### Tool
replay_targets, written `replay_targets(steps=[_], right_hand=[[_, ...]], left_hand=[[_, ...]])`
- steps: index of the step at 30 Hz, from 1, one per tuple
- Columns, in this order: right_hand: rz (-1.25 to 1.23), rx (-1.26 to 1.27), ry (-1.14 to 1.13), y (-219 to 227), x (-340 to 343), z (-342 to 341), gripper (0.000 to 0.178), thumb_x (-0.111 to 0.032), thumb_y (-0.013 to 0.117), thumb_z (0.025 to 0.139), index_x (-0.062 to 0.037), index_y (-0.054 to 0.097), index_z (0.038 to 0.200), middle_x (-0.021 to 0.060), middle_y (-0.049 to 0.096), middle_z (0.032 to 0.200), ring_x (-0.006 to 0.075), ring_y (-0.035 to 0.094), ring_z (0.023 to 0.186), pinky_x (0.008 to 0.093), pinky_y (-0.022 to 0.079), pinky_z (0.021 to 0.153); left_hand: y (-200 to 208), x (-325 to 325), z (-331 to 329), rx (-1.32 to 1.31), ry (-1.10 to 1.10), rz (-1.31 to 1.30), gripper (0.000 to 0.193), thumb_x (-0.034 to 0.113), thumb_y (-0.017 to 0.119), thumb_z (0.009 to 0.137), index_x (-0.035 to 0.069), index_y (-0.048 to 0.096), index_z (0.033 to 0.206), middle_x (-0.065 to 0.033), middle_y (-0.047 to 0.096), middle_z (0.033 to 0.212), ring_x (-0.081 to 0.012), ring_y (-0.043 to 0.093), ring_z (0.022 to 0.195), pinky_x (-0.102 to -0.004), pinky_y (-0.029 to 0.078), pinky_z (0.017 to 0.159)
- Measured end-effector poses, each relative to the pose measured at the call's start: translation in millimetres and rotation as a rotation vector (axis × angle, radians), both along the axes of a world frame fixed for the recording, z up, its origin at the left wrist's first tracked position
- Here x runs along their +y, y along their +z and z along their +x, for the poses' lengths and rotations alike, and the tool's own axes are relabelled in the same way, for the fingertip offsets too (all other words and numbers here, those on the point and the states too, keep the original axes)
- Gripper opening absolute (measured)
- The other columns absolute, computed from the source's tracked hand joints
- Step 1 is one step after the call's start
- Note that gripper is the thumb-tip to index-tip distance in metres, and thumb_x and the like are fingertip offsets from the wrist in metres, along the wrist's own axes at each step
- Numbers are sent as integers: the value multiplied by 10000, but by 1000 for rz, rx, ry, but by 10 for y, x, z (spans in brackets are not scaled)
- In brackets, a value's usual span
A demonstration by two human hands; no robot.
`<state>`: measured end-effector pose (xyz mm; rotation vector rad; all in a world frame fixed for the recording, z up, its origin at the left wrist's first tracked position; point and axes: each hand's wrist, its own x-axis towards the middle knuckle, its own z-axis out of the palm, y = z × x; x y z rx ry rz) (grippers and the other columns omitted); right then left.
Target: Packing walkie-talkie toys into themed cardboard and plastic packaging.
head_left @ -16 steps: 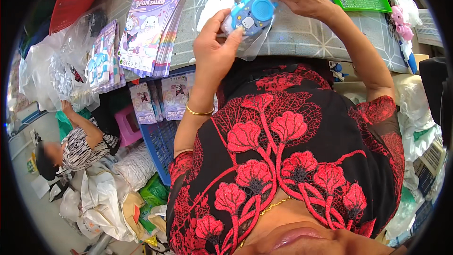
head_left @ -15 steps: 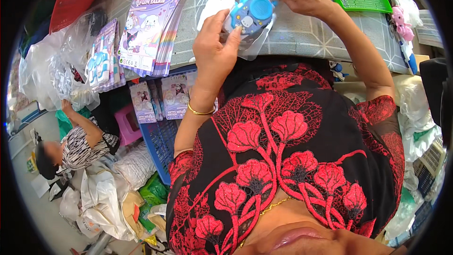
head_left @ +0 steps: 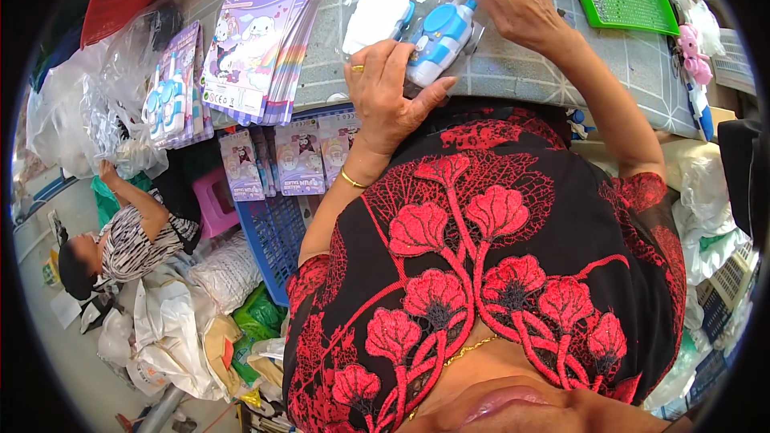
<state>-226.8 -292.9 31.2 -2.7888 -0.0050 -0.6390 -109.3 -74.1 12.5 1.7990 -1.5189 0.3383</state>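
blue handset [head_left: 443, 36]: lying aslant by the near edge of the table [head_left: 553, 72], antenna pointing far and right; clear plastic [head_left: 478, 35] showing along its right side.
white handset [head_left: 375, 20]: resting just left of the blue one, antenna also pointing far and right.
left hand [head_left: 387, 84]: curving fingers and thumb about the near end of the blue handset, fingers also overlapping the white one's near edge; how firmly the grip is closing, cannot tell.
right hand [head_left: 517, 0]: arching in from the right over the blue antenna, fingers curling loosely; whether the grip is pinching it or only hovering, cannot tell.
just changed: the blue handset is no longer facing up squarely as half a second ago; it is now showing its white-and-blue side.
meaning: handling seems to be shifting from decorated front to side and antenna end, the near end staying by the left hand.
card stack [head_left: 245, 40]: fanning slightly, left of both handsets.
green tray [head_left: 630, 29]: sitting far right, holding small pale bits.
co-worker [head_left: 143, 244]: reaching toward clear bags [head_left: 88, 112], far left.
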Motion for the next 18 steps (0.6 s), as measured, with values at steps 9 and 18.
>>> replay_targets(steps=[9, 18], right_hand=[[118, 13, -2, -11, 72, -35, 389, -207, 569, 864, -103, 547, 1238, 111, 574, 1158, 287, 535, 1060, 410, 365, 959], [-73, 5, 85, -83, 169, 38, 387, -276, 599, 841, -104, 571, 1186, 93, 574, 1131, 257, 535, 1056, 394, 373, 934]], left_hand=[[103, -12, -24, 229, 34, 43, 260, 173, 690, 814, 28, 624, 1020, -88, 613, 789, -242, 562, 682, -354, 413, 659], [8, -43, 66, 83, 28, -4, 229, 197, 700, 767, 38, 657, 925, -97, 570, 949, -269, 531, 857, -361, 398, 749]])
